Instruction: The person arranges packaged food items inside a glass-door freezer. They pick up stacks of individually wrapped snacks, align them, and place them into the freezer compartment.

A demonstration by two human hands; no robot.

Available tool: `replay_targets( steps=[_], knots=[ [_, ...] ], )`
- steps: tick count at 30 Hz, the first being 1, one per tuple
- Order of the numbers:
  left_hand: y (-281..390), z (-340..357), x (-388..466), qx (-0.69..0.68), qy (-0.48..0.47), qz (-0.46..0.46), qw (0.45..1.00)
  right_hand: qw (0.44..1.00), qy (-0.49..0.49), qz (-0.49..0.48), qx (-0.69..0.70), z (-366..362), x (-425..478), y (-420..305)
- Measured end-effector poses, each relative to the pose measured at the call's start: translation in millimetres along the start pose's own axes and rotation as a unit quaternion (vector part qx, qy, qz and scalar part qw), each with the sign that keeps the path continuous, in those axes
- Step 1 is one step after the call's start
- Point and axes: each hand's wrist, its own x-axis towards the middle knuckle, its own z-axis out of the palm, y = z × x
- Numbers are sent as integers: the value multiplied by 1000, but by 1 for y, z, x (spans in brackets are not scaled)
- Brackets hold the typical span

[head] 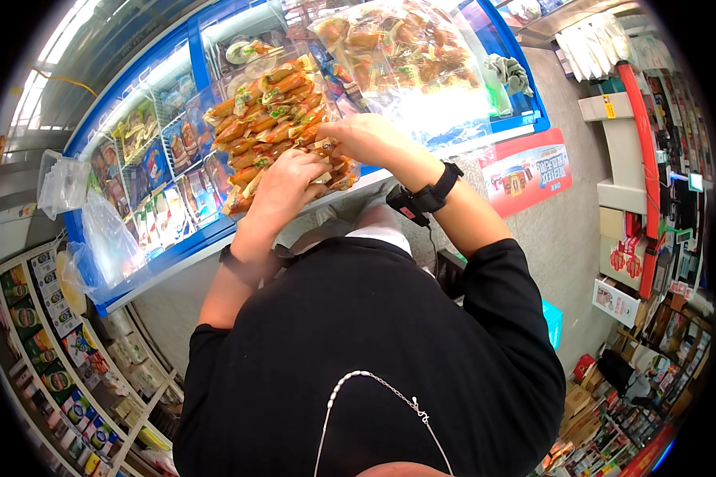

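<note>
Rows of orange-brown food pieces in clear wrappers, the food packets, lie on clear plastic on top of a blue-framed chest freezer. At the near edge of the pile, my left hand has its fingers bent around a wrapped packet. Just beyond it to the right, my right hand reaches down to the packets with curled fingers. Its fingertips are partly hidden, so whether they grip a packet is unclear. A large clear bag of similar packets rests farther right on the freezer.
Frozen goods show through the freezer's glass at left. Empty-looking clear bags hang over its left corner. A grey cloth lies at the right end. Stocked shelves stand at lower left. A red-edged counter runs along the right.
</note>
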Motion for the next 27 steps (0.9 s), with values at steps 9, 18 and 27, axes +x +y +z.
replay_targets(
  steps=[9, 18, 27],
  knots=[
    [-5, 0, 0, -122, 31, -110, 986, 998, 54, -18, -20, -17, -13, 2],
    [-6, -3, 23, -75, 71, -136, 985, 994, 99, -32, 25, -14, -10, -4],
    [-11, -1, 29, -24, 76, -123, 989, 995, 63, -47, -56, -14, -33, 0]
  ],
)
